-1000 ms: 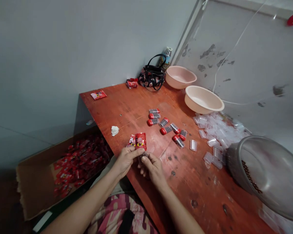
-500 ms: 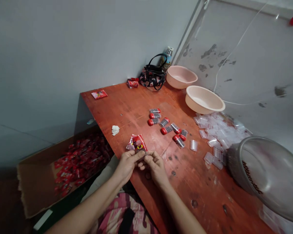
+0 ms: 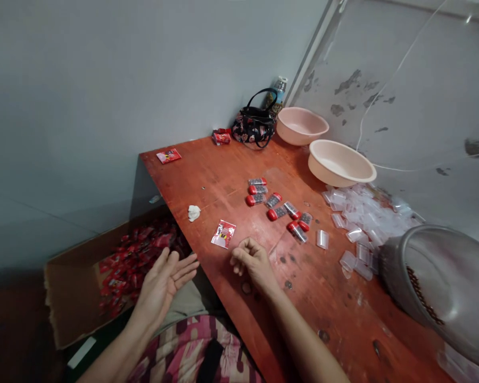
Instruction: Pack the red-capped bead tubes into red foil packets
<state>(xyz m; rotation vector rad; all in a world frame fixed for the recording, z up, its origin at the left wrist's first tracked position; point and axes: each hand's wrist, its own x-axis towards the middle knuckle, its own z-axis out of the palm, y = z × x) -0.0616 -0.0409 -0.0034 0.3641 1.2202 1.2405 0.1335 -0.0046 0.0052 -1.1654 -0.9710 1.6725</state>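
Note:
My left hand (image 3: 162, 284) is open, palm up, above the edge of the cardboard box and holding nothing. My right hand (image 3: 253, 263) rests at the table's near edge with its fingers curled shut, and nothing shows in them. Just beyond and between my hands, a small red foil sachet (image 3: 223, 234) lies flat on the orange-red wooden table (image 3: 239, 165), touching neither hand. Farther on lie several clear tubes with red caps and dark beads inside (image 3: 277, 213).
A cardboard box (image 3: 75, 287) of red sachets stands left of the table. Loose clear plastic tubes (image 3: 363, 223) are heaped at right beside a metal basin (image 3: 439, 282). Two pale pink bowls (image 3: 339, 162), a black handbag (image 3: 255, 125) and a crumpled tissue (image 3: 193, 213) also stand nearby.
My hands have moved apart. The red sachet has been let go and now lies on the table. My left hand has opened and moved left over the box.

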